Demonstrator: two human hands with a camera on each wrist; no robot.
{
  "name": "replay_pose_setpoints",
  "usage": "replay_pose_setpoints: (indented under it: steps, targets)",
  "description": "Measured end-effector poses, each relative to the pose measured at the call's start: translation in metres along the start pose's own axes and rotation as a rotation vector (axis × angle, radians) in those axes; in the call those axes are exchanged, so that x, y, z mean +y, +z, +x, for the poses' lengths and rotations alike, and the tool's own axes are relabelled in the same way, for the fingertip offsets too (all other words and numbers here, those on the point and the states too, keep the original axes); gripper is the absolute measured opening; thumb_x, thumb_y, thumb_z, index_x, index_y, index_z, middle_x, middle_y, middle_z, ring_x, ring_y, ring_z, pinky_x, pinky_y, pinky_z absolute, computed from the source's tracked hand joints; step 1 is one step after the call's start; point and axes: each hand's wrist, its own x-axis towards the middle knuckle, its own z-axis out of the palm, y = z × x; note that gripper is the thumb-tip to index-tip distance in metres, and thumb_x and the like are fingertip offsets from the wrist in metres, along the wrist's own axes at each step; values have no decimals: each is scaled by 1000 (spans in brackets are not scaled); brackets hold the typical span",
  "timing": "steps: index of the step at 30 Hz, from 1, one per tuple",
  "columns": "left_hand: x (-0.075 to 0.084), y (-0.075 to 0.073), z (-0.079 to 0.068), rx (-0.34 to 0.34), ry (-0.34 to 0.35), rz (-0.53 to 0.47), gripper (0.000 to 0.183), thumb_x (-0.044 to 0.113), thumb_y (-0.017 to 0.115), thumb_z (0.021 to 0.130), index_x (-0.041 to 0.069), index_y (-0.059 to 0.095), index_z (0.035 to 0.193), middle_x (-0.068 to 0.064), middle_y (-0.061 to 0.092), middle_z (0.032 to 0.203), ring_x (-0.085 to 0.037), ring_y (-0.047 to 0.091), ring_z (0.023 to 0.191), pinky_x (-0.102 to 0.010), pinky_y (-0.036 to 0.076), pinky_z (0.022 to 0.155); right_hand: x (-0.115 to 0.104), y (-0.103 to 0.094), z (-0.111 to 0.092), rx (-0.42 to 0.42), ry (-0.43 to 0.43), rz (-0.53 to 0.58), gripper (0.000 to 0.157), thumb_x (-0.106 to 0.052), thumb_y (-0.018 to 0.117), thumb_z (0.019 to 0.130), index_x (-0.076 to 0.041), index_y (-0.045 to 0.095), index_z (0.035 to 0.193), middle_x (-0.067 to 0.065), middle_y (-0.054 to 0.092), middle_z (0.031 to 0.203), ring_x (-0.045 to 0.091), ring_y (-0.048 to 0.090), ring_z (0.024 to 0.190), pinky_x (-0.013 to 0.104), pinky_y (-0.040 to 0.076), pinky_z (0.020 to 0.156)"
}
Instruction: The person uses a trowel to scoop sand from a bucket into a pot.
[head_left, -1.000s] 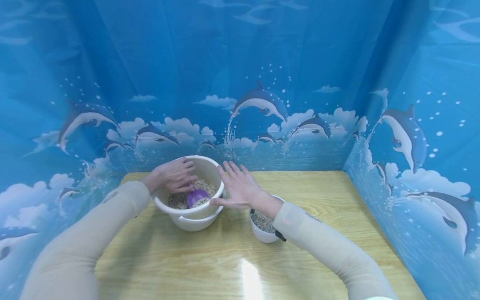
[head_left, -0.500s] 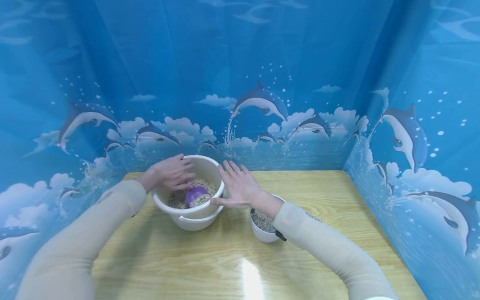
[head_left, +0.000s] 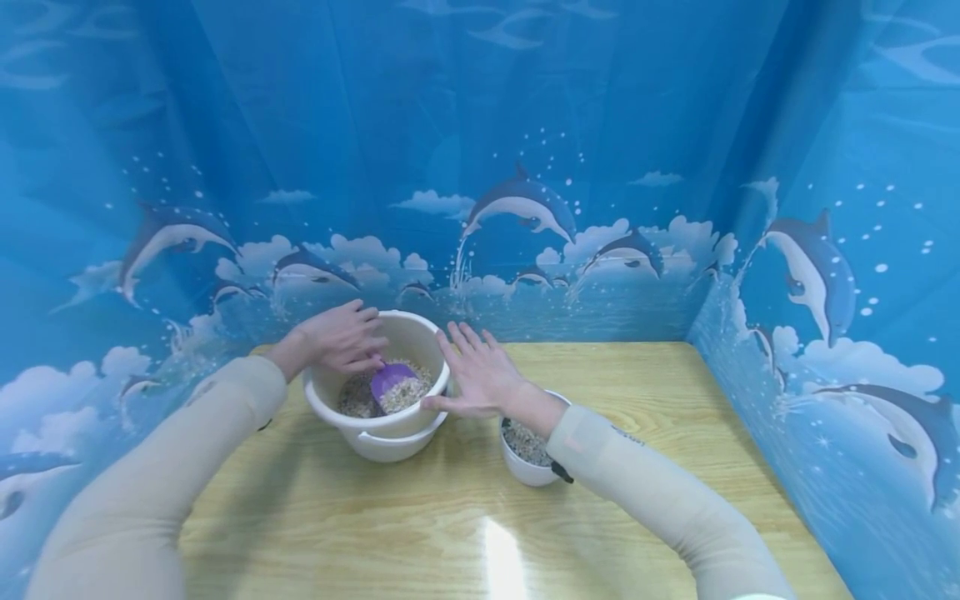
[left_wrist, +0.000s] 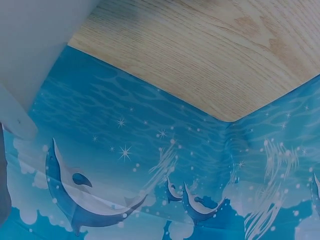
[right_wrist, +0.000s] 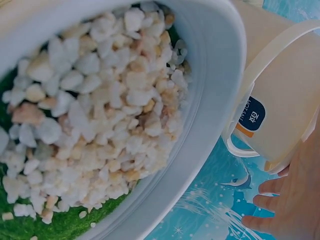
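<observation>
Left hand (head_left: 337,337) lifted, pinching scoop (head_left: 385,377) (gravel (head_left: 402,395) inside); right hand (head_left: 483,379) spread against bucket (head_left: 390,448).

Narrow gap between bucket (head_left: 382,451) and bowl (head_left: 525,473)

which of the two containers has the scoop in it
The larger bucket, left in the head view, has the purple scoop inside; the smaller bowl shows pebbles but no scoop.

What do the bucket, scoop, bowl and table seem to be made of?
Bucket: probably plastic, softly satin, with a smooth, moulded-looking wall.
Scoop: likely plastic too, going by its uniform purple; finish unclear.
Bowl: smooth and white with a faint sheen; plastic or glazed ceramic, I cannot tell which.
Table: wood or wood-look laminate, glossy, given the grain and bright reflection.
</observation>
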Motion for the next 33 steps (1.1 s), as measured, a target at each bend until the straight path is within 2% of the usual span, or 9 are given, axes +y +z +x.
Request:
replay_pose_setpoints:
  steps: [6, 14, 22, 33]
  targets:
    - [-3, -4, -2, 7, -29, -3, 36, 56, 53, 105, 22, 68, 106, -6, 68, 101, -23, 58, 96, -42, 50, 82, 0, 0, 0, -2, 2, 8, 116, -91, 33, 91, -12, 3, 170, 17, 5, 178, 36, 14, 166, 60, 21, 131]
    - [-5, -8, -3, 32, -32, -7, 37, 55, 54, 105, 21, 66, 102, -7, 68, 97, -23, 58, 93, -41, 49, 79, -1, 0, -1, -5, 4, 17, 115, -90, 34, 92, -11, 2, 170, 18, 5, 178, 36, 14, 166, 59, 21, 131]
    - [-7, -6, -9, 18, -69, -50, 34, 53, 53, 106, 22, 65, 98, -6, 66, 96, -24, 57, 94, -42, 48, 80, 0, -1, -1, 3, 2, 2, 116, -91, 34, 91, -11, 4, 170, 17, 6, 178, 35, 15, 166, 58, 21, 131]
    - [-8, -6, -12, 31, -94, -71, 34, 51, 54, 106, 19, 64, 99, -7, 64, 94, -25, 57, 92, -43, 49, 80, 1, 0, -1, 15, -6, 10, 116, -91, 35, 92, -10, 5, 170, 18, 7, 177, 36, 17, 165, 58, 21, 131]
